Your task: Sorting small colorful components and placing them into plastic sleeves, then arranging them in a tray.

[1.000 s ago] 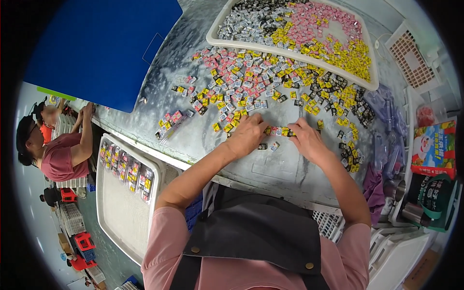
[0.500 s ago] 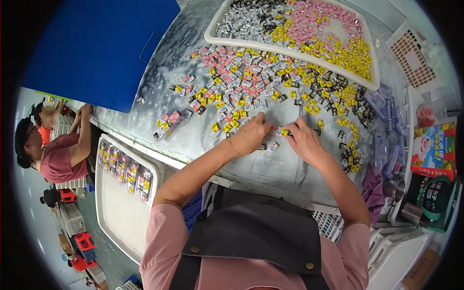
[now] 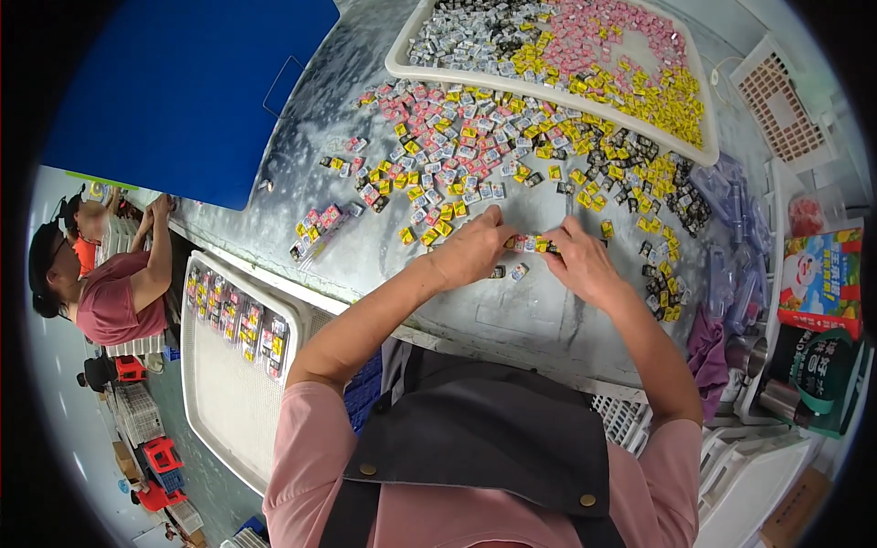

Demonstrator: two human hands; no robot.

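My left hand (image 3: 474, 248) and my right hand (image 3: 582, 263) face each other low over the grey table. Their fingers are closed on the two ends of a short row of small block-shaped packs (image 3: 523, 244), pink, white and yellow ones side by side. Fingertips hide the row's ends. Just below the row, a loose white pack (image 3: 519, 272) and a dark one (image 3: 498, 271) lie on the tabletop. Beyond my hands spreads a broad scatter of the same small packs (image 3: 466, 151) in pink, white, yellow and black.
A white tray (image 3: 548, 94) heaped with packs stands at the far side. Clear plastic cases (image 3: 722, 219) lie to the right. At left, a filled case (image 3: 320, 230) is near the table edge, a white tray (image 3: 228, 402) holds more, and a co-worker (image 3: 114, 292) stands by a blue board (image 3: 183, 91).
Both hands stay at the row with their grip kept. The right fingertips have shifted slightly to the right, and a little more of the row shows between the hands.
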